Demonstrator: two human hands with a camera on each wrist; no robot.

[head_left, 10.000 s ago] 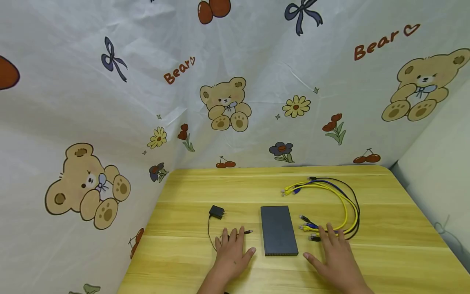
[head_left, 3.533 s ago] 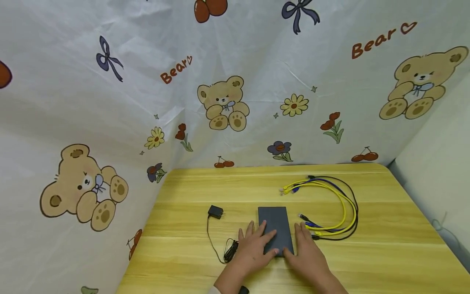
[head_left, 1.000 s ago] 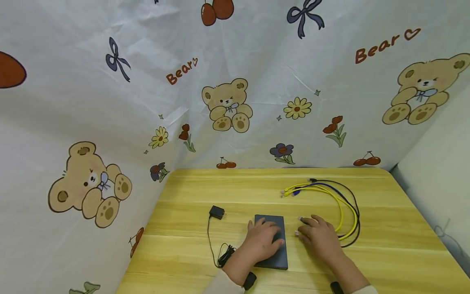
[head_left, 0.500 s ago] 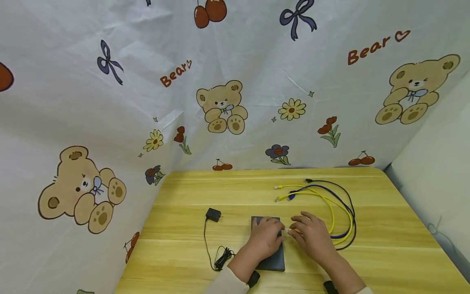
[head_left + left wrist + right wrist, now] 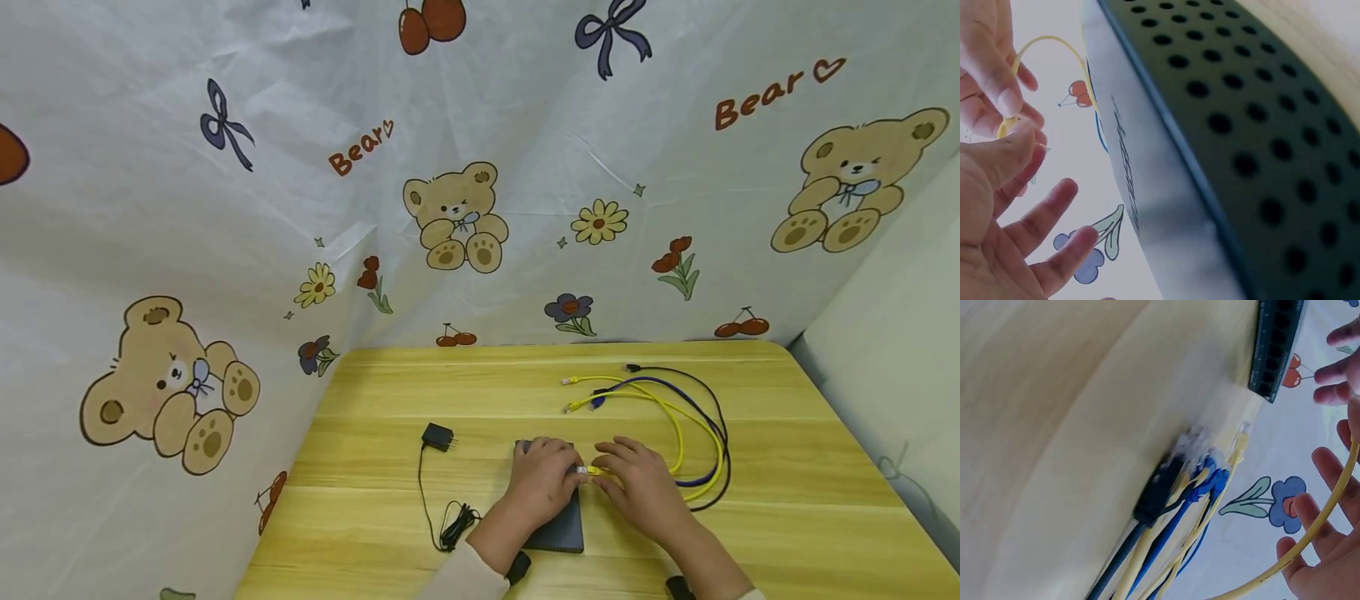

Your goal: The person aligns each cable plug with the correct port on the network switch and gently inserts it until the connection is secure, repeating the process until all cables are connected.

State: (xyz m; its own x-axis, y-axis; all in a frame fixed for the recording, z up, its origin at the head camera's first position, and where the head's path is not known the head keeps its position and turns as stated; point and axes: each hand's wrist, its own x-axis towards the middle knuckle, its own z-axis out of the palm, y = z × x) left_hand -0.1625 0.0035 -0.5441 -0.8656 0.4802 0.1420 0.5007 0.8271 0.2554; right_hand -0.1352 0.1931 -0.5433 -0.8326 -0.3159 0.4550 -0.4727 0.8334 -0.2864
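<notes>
A yellow network cable (image 5: 594,471) with a clear plug spans the gap between the hands, over the right edge of a dark flat network switch (image 5: 558,530). My left hand (image 5: 542,479) pinches it at the plug end, above the switch. Just behind the plug, my right hand (image 5: 641,483) grips the cable between thumb and fingers. In the left wrist view, both hands' fingertips meet at the yellow plug (image 5: 1010,124), other left fingers spread. The right wrist view shows the cable (image 5: 1319,522) curving below the right hand and the switch's row of ports (image 5: 1275,347).
Other yellow, blue and black network cables (image 5: 723,442) lie in an arc at the right, their plugs (image 5: 1166,487) bunched on the table. A black power adapter (image 5: 437,437) with a coiled cord (image 5: 456,527) lies left. A patterned cloth (image 5: 517,275) hangs behind the table.
Hands that lay flat on the table, then on the switch, now hold a yellow cable lifted from the bundle. The switch sits slightly nearer the person; the cable plug has come leftward to the left hand.
</notes>
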